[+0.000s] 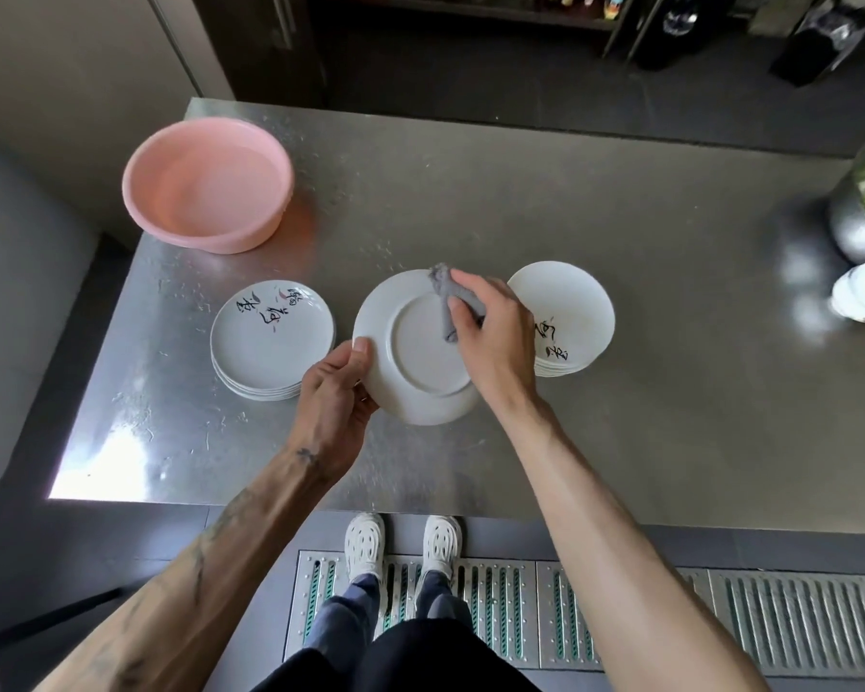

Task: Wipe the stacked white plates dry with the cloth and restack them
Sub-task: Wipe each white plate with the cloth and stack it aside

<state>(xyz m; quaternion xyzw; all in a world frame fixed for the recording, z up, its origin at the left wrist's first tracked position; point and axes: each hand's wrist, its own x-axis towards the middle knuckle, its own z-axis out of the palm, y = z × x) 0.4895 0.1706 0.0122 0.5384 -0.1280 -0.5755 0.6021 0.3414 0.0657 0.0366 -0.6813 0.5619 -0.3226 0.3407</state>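
One round white ceramic plate [410, 352] is held bottom-up just above the brushed steel surface [520, 202]. The left hand [338, 392] has its grip pinched on the plate's left rim, thumb on top. The right hand [495, 332] has its grip closed round one crumpled grey cloth [448, 297], pressed to the plate's underside. Two stacks of white plates with black brush lettering flank it: the left stack [270, 337] and the right stack [570, 307], each several plates deep, exact count unclear. One pink plastic basin [208, 184] stands far left.
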